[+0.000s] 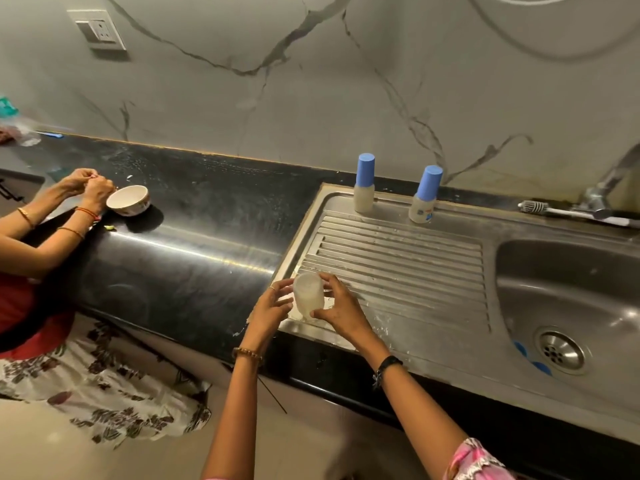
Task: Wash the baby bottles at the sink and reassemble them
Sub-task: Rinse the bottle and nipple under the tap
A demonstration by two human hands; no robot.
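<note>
Over the near left corner of the steel drainboard [398,258], the right hand [341,308] grips a cloudy open bottle [308,295], its fingers curled round it, while the left hand [272,308] touches it with relaxed fingers. Two blue-capped bottles [364,183] stand on the far rim; the sink basin [568,296] lies right.

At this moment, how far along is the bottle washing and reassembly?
Two capped bottles stand on the back of the drainboard, apparently finished. In hand: the right hand grips an open bottle body, uncapped, while the left hand sits beside it. Left: capping this one; blue pieces lie in the sink basin.
</note>
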